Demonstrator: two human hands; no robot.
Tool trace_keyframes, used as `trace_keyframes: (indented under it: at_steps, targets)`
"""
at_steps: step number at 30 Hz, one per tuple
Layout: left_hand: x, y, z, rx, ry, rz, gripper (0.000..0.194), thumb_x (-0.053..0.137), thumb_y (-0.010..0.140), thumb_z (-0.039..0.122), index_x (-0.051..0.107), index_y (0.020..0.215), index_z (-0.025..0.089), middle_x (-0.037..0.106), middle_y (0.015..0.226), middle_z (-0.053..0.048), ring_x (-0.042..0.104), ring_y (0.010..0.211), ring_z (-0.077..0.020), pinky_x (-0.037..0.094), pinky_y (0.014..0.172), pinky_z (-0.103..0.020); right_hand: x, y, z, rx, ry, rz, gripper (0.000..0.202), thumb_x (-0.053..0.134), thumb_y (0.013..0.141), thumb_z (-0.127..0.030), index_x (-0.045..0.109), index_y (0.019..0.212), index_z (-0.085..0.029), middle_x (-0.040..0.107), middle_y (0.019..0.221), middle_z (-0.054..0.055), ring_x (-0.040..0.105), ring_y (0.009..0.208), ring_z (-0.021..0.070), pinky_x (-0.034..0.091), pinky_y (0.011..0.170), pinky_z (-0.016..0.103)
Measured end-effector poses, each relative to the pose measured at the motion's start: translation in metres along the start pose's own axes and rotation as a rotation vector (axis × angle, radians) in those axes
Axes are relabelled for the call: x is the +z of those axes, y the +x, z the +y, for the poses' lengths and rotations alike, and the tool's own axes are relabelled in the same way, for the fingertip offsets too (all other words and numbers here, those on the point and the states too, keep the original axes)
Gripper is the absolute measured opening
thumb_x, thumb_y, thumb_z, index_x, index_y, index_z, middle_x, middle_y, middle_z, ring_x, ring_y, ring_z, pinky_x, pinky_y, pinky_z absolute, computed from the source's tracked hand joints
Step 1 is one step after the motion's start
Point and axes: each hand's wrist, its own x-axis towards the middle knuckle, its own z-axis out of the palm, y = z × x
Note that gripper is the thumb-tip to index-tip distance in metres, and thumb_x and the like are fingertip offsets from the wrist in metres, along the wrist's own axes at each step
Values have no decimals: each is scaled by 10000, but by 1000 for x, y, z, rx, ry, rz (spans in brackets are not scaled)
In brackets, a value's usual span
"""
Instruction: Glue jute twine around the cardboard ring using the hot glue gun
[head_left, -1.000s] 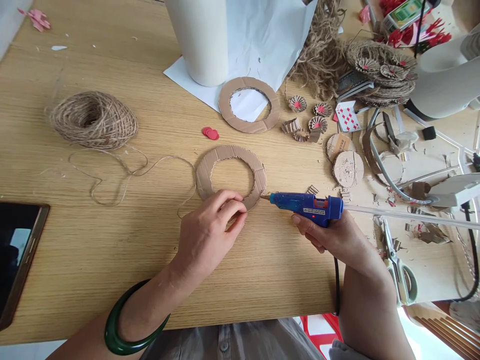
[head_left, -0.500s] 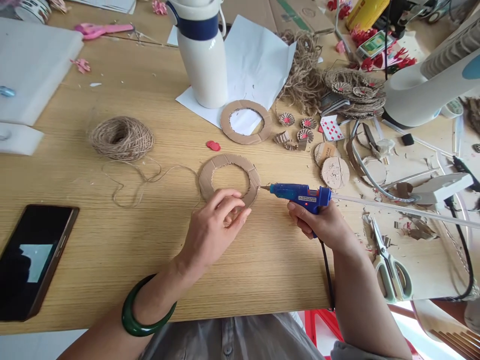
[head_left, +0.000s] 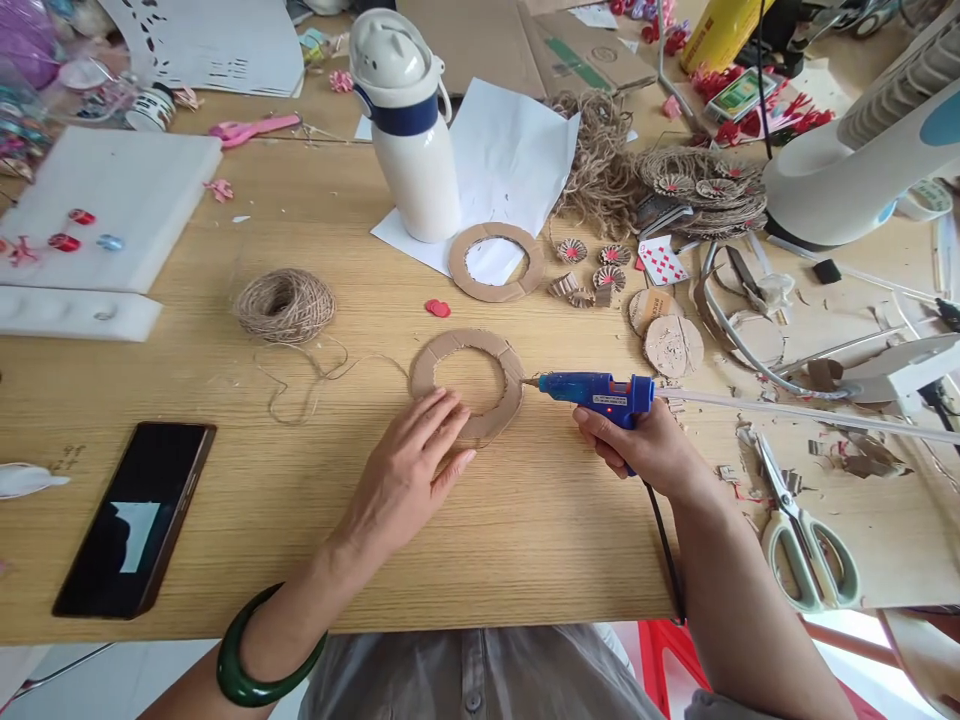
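Observation:
A flat cardboard ring (head_left: 510,400) lies on the table before me. My left hand (head_left: 409,450) rests on its lower left part, palm down, fingers stretched out. My right hand (head_left: 645,445) is wrapped round the handle of a blue glue gun (head_left: 596,391) with a small red light. The gun's nozzle points left and touches or nearly touches the ring's right edge. A long clear glue stick (head_left: 750,403) sticks out of its back. Thin twine runs from the ring's left side to a twine ball (head_left: 285,305).
Behind the ring are a second cardboard ring (head_left: 461,265), a white bottle (head_left: 416,165) and red discs (head_left: 437,308). A phone (head_left: 135,520) lies at the left. Scissors (head_left: 806,545), cardboard discs (head_left: 673,346) and scraps are at the right, with a white appliance (head_left: 825,190) beyond.
The view has shifted, showing more of the table's left side. My left hand's fingers have straightened and lowered onto the ring. The glue gun's nozzle stays at the ring's right edge.

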Motion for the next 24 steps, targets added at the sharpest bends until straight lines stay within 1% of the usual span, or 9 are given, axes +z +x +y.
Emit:
trace_keyframes:
  at_steps: [3,5,7,9,12,15,20,22,24]
  targets:
    - [-3,-6,13,-17,-16,14,410,594,988,224,547,1392,171,565,1473,-158,551,1362,-284,526,1115,-474,1,0,-1,7,12,4,473,809,730,-567,547,620,-190,461,452,-64,372,347,63,320,315,211]
    - [-10,-7,14,-38,-50,78,386,601,982,200,571,1367,191,571,1465,-144,581,1328,-259,548,1089,-430,1,0,-1,17,19,12,479,816,722,-576,552,620,-189,460,448,-63,369,348,64,319,316,213]
    - [-19,-5,5,-70,-49,161,349,590,980,169,608,1324,223,622,1401,-114,609,1290,-239,550,1081,-414,0,0,-2,15,21,17,493,808,724,-599,554,621,-190,456,439,-64,364,348,64,313,318,215]
    - [-29,0,-12,-107,-5,206,317,549,989,153,643,1279,241,672,1318,-91,633,1248,-237,539,1085,-429,0,1,-2,7,21,15,505,793,734,-618,551,620,-190,446,428,-67,356,345,62,308,318,216]
    - [-38,9,-40,-135,46,161,307,490,1006,179,662,1252,244,680,1309,-80,641,1228,-243,523,1093,-444,0,1,-2,5,25,6,508,779,748,-623,547,616,-190,435,420,-70,349,345,61,305,317,216]
    - [-40,17,-59,-147,131,90,281,483,997,208,677,1195,250,692,1276,-62,660,1172,-243,543,1032,-414,0,2,-2,-2,22,9,497,767,763,-615,549,623,-191,436,421,-70,350,347,63,308,318,217]
    - [-45,16,-65,-154,299,-25,181,496,963,215,668,911,240,712,948,-51,669,917,-239,529,832,-362,-1,2,-1,-14,7,21,489,774,762,-598,548,617,-189,467,451,-60,379,343,63,321,313,213]
    - [-51,10,-65,-174,342,-31,169,504,960,225,639,860,241,705,911,-40,661,851,-230,499,756,-345,-1,3,1,-16,11,27,477,788,758,-577,550,621,-187,482,467,-57,388,344,63,326,311,211]
    - [-58,2,-66,-227,338,-30,149,511,960,234,631,871,243,710,943,-29,657,786,-209,463,664,-324,-1,3,2,-17,20,28,464,799,756,-559,555,629,-185,488,476,-56,390,347,62,327,311,209]
